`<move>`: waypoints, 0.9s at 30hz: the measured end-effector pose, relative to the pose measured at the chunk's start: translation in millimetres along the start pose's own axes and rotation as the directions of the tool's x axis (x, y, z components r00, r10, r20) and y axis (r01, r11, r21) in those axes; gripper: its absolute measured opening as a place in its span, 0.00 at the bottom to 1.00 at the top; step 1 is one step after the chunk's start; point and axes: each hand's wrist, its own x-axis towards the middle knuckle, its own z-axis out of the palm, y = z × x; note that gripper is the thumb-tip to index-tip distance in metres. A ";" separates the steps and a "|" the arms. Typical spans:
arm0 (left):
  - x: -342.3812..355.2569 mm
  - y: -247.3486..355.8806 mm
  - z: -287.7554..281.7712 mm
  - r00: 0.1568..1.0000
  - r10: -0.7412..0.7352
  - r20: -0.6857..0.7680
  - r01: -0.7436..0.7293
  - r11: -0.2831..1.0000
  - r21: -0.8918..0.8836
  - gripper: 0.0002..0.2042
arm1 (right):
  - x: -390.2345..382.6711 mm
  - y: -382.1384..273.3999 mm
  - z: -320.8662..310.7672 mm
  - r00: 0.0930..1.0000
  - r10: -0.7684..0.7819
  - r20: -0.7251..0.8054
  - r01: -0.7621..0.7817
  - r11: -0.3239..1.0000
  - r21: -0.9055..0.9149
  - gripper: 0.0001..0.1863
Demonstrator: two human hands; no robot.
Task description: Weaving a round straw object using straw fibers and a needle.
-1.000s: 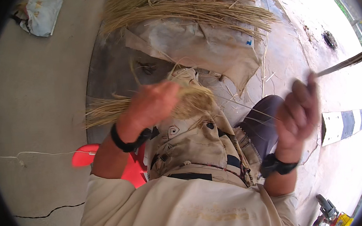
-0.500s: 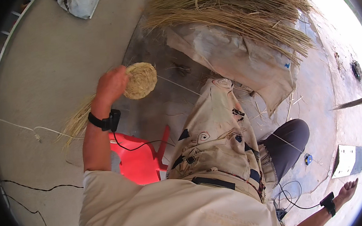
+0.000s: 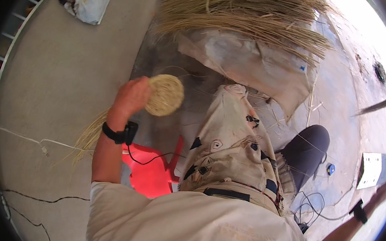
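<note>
My left hand [image 3: 132,97] is closed on the edge of a round, coiled straw disc [image 3: 167,95], held up left of my lap. Behind my left wrist hangs a loose bunch of straw [image 3: 91,133]; its join with the disc is hidden by my hand and arm. My right hand [image 3: 382,193] reaches far out to the lower right, near a striped black-and-white board. Its fingers are smeared by motion, so what they hold does not show. Thin pale strands cross the floor beyond the disc and my right knee.
A large heap of dry straw [image 3: 243,13] lies on a pale sheet [image 3: 242,54] ahead. A red plastic chair [image 3: 149,172] stands at my left. Black cables [image 3: 44,200], a white cord [image 3: 17,134] and a small blue round item [image 3: 331,169] lie on the floor.
My left hand and the straw disc have moved right and slightly nearer. My right hand has moved farther right and up a little. The strand that ran straight from the disc now looks slack.
</note>
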 end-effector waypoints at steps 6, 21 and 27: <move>2.7 182.0 1.1 0.844 0.536 -0.008 -0.468 0.728 -0.502 0.19 | -290.4 -114.6 216.5 0.246 -0.409 0.879 0.243 0.904 0.352 0.18; 5.1 235.6 29.6 0.734 0.674 -0.085 -0.523 0.480 -0.704 0.17 | -344.7 -100.8 268.4 -0.318 0.107 0.942 -0.092 0.985 -0.143 0.25; 5.9 248.4 32.0 0.711 0.688 -0.148 -0.568 0.437 -0.697 0.17 | -375.8 -117.8 308.2 -0.069 -0.061 0.996 -0.989 0.136 -0.060 0.21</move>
